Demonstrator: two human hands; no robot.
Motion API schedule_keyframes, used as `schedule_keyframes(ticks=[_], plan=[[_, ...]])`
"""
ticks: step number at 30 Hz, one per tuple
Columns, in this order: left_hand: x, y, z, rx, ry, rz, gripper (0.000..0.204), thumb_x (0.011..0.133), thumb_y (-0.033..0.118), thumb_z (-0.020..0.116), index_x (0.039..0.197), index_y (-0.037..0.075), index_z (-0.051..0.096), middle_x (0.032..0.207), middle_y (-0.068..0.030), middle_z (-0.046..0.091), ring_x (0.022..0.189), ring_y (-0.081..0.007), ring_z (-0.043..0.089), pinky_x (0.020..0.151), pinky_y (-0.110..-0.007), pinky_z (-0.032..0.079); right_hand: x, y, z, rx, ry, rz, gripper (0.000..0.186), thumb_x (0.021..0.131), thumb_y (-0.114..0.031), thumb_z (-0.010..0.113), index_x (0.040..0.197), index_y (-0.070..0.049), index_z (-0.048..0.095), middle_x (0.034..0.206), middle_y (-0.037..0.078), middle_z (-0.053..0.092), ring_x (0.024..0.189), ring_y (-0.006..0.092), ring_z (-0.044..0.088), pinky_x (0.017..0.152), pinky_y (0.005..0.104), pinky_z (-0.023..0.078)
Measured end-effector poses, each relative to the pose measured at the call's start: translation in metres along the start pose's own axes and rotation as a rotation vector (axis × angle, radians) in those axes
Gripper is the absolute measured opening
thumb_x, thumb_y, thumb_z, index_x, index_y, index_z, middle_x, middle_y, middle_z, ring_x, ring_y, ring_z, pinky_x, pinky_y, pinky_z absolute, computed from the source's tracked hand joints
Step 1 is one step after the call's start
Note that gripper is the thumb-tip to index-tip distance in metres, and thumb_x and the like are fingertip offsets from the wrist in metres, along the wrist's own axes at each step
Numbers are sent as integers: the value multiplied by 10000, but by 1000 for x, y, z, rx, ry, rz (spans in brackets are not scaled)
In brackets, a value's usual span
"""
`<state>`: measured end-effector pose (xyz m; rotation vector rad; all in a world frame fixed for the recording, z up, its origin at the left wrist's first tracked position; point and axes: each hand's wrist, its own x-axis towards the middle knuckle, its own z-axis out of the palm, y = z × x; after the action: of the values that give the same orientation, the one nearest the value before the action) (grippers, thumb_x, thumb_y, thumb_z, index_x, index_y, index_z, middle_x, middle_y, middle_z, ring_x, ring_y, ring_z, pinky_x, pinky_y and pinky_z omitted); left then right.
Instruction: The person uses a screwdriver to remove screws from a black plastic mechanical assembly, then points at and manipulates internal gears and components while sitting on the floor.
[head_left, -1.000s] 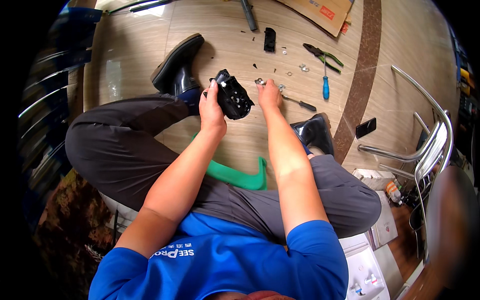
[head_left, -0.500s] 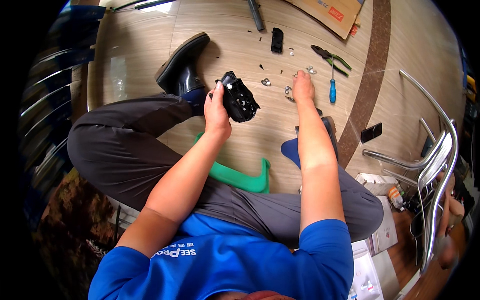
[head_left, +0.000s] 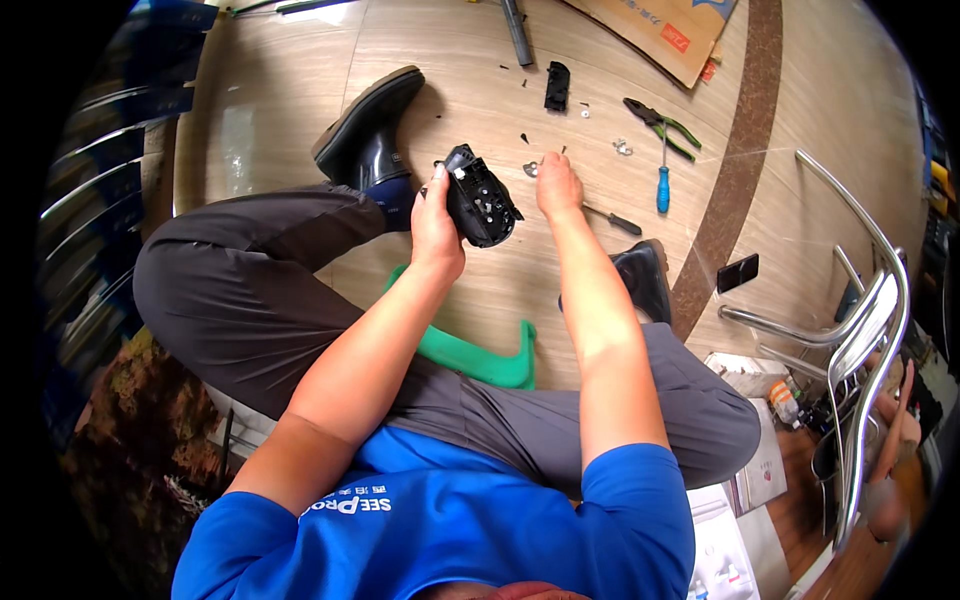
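My left hand (head_left: 437, 225) grips a black plastic housing (head_left: 483, 205) by its left side, off the floor. Its hollow inside faces up, with small white and metal bits in it. My right hand (head_left: 560, 187) is low over the floor to the right of the housing, its fingers drawn together. Beside its fingertips lies a small metal part (head_left: 530, 170); what the fingers hold, if anything, is hidden. Just right of that hand lies a screwdriver with a dark handle (head_left: 625, 225).
Beyond my hands lie a black plastic piece (head_left: 557, 87), several small screws, metal bits (head_left: 622, 147), green-handled pliers (head_left: 661, 128) and a blue screwdriver (head_left: 663, 190). A green curved plastic piece (head_left: 480, 360) lies between my legs. A phone (head_left: 738, 273) and metal chair (head_left: 870, 330) are at right.
My right hand has moved left, from the metal bits near the pliers to the small part closer to the housing. The dark-handled screwdriver now shows. My left hand barely moves.
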<state>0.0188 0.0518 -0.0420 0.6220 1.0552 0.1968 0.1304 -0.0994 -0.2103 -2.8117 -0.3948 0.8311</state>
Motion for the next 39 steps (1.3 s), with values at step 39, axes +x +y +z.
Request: schedule_keyframes(ticks=[39], plan=[[-27, -19, 2, -162, -674, -273, 508, 1057, 464, 380, 1263, 50, 592, 1158, -152, 689, 1059, -265, 681, 958, -412, 537, -260, -40, -215, 582, 353, -187, 167, 929, -134, 695, 1020, 6, 698, 834, 60, 692, 783, 83, 604, 715, 265, 500]])
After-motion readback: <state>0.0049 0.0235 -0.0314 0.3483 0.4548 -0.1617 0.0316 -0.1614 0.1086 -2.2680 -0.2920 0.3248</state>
